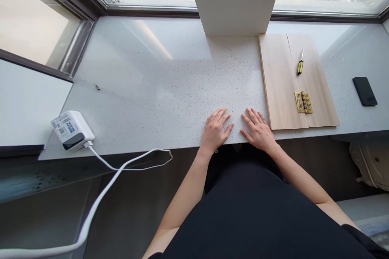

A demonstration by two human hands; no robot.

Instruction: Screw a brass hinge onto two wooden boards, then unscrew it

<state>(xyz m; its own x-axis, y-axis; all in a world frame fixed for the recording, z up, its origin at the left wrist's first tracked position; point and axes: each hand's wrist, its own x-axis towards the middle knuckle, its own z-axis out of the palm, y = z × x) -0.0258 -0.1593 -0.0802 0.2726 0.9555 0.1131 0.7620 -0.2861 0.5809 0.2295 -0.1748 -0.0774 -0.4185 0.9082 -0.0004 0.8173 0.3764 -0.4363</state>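
Palm down on the speckled white counter [170, 101], my left hand [214, 130] rests near the front edge with its fingers spread. My right hand [257, 129] lies flat beside it, fingers apart, just left of the wooden boards [282, 89]. Neither hand holds anything. On the boards lies a brass hinge [303, 102], opened flat, with small pieces on its leaves that I cannot make out clearly. Farther back on the wood is a small screwdriver [300, 63] with a yellow and black handle, its tip pointing toward the window.
A white box-shaped block [237, 4] stands at the back against the window. To the far right lies a black phone [364, 91]. At the left front corner sits a white power adapter [73, 130], its white cable [103, 194] looping past the counter edge.
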